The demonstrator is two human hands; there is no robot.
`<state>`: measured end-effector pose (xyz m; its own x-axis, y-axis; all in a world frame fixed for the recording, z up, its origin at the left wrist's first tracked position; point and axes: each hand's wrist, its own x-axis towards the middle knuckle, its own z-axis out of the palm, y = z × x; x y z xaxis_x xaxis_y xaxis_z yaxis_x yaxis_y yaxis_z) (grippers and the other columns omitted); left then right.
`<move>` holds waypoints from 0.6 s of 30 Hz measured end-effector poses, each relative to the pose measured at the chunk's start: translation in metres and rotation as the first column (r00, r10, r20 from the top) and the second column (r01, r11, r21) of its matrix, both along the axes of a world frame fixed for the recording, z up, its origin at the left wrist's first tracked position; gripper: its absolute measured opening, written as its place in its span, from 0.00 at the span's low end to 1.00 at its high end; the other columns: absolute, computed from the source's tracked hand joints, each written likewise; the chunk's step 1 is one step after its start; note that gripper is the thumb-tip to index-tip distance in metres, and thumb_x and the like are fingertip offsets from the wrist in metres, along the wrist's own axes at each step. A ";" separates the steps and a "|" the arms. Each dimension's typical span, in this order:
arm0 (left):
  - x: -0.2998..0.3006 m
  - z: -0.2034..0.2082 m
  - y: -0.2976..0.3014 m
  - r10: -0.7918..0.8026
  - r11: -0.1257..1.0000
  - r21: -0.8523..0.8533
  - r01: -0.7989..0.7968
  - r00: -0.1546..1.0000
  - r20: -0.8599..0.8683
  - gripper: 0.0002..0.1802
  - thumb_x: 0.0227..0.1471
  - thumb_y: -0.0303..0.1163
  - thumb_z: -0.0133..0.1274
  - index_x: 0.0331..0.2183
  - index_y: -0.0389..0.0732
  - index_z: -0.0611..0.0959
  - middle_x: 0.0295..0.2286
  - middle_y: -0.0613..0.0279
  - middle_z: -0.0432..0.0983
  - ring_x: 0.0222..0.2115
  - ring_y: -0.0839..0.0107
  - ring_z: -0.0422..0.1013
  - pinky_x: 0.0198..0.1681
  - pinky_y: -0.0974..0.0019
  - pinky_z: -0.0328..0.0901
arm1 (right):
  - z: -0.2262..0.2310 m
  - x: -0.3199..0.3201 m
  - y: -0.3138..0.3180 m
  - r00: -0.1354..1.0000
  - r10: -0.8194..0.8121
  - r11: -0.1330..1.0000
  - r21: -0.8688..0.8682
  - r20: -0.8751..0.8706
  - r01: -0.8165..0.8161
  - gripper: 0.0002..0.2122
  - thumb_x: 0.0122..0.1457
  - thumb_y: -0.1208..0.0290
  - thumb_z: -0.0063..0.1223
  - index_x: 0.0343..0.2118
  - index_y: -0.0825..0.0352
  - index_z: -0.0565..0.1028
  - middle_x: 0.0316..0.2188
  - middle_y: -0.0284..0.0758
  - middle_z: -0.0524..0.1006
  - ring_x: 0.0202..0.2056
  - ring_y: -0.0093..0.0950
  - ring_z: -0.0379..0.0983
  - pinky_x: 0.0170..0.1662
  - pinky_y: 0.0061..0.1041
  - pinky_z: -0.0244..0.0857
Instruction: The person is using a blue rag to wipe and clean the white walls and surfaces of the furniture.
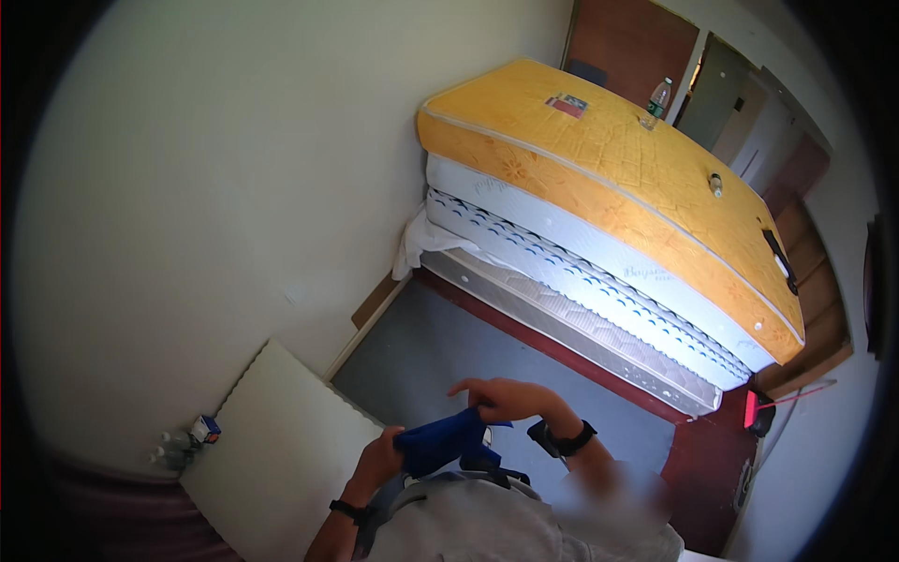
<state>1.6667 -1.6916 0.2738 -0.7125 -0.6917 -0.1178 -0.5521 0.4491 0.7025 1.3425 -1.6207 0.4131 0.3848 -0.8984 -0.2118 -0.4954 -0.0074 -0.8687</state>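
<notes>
A piece of dark blue cloth (436,444) is stretched between my two hands, in front of my body. My left hand (382,459) grips its left end, fingers closed round the fabric. At the upper right end, my right hand (504,399) pinches the cloth between thumb and fingers, with the index finger pointing out to the left. I cannot make out what kind of cloth item it is. A dark band sits on my left wrist, and a black watch (566,440) on my right.
Ahead stands a tall stack of mattresses, the top one yellow (599,140), bearing a plastic bottle (659,97) and small items. A pale board-like surface (272,450) lies at left, with bottles and a small box (205,429) beside it. A red dustpan (752,410) stands at right.
</notes>
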 end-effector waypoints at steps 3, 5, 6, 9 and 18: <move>-0.029 0.067 0.006 0.161 0.985 -0.056 -0.163 0.986 -0.037 0.25 0.52 0.32 0.53 0.52 0.40 0.67 0.40 0.40 0.76 0.39 0.41 0.74 0.42 0.49 0.69 | -0.006 -0.044 -0.037 0.905 -0.149 0.980 -0.061 0.398 0.188 0.29 0.58 0.70 0.53 0.62 0.58 0.59 0.33 0.33 0.75 0.36 0.25 0.72 0.40 0.25 0.66; -0.054 0.101 0.009 0.174 0.965 -0.165 -0.202 0.969 -0.174 0.26 0.50 0.34 0.56 0.50 0.39 0.70 0.37 0.44 0.77 0.37 0.44 0.75 0.40 0.51 0.70 | -0.020 -0.061 -0.059 0.731 -0.236 0.943 -0.030 0.640 0.331 0.31 0.58 0.67 0.56 0.64 0.57 0.58 0.35 0.31 0.74 0.38 0.23 0.70 0.41 0.24 0.65; -0.067 0.118 0.008 0.154 0.959 -0.220 -0.178 0.980 -0.124 0.22 0.49 0.33 0.58 0.47 0.40 0.74 0.35 0.48 0.77 0.34 0.47 0.75 0.38 0.53 0.71 | -0.033 -0.065 -0.066 0.755 -0.139 0.963 -0.091 0.640 0.255 0.34 0.56 0.65 0.59 0.65 0.58 0.56 0.38 0.31 0.74 0.40 0.23 0.69 0.43 0.23 0.64; -0.080 0.130 0.004 0.111 0.919 -0.378 -0.111 0.994 -0.022 0.14 0.46 0.32 0.60 0.38 0.43 0.81 0.32 0.55 0.76 0.29 0.53 0.75 0.34 0.56 0.71 | -0.055 -0.063 -0.079 0.902 0.067 0.998 -0.029 0.427 -0.061 0.37 0.51 0.64 0.66 0.63 0.60 0.61 0.42 0.34 0.73 0.42 0.25 0.70 0.48 0.23 0.64; -0.119 0.150 -0.060 0.097 0.806 -0.590 -0.057 0.995 0.036 0.10 0.42 0.27 0.58 0.32 0.45 0.84 0.40 0.63 0.73 0.43 0.60 0.69 0.47 0.57 0.62 | -0.093 -0.105 -0.134 0.918 0.380 0.918 0.074 0.112 -0.389 0.22 0.51 0.69 0.63 0.50 0.63 0.74 0.33 0.34 0.77 0.36 0.27 0.73 0.42 0.25 0.68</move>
